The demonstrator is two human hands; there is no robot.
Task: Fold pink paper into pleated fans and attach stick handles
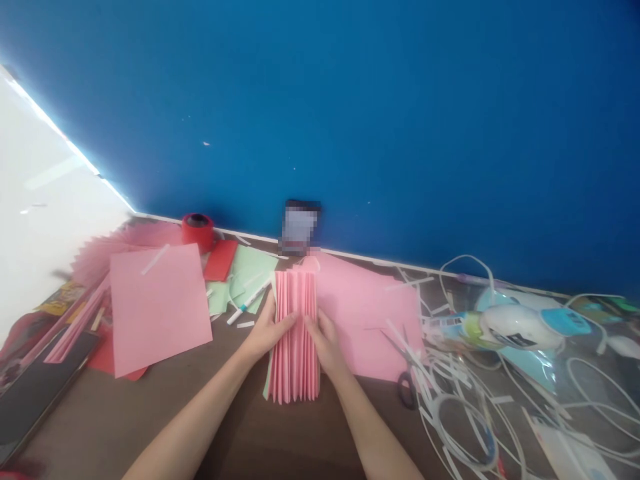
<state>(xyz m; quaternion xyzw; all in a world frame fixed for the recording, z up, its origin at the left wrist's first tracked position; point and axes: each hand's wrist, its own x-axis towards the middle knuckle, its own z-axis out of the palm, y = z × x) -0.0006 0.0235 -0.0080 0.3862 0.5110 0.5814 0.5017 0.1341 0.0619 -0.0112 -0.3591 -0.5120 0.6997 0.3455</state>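
Note:
A stack of accordion-folded pink paper (pixel 295 360) stands in front of me on the dark table, its narrow pleats running away from me. A pale green sheet shows along its left edge. My left hand (pixel 270 328) grips the left side, thumb across the pleats. On the opposite side my right hand (pixel 326 341) presses with its thumb on the folds; its other fingers are partly hidden. Flat pink paper (pixel 373 320) lies just right of the folded stack. Beside that paper is a pair of scissors (pixel 407 389) with dark handles.
At left lie a pink square sheet (pixel 160 307), more pleated pink paper (pixel 130 243), a red tape roll (pixel 197 232) and green sheets (pixel 253 267). A white and blue bottle (pixel 525 327), paper strips and white cables (pixel 465 427) crowd the right. A blue wall (pixel 400 133) rises behind.

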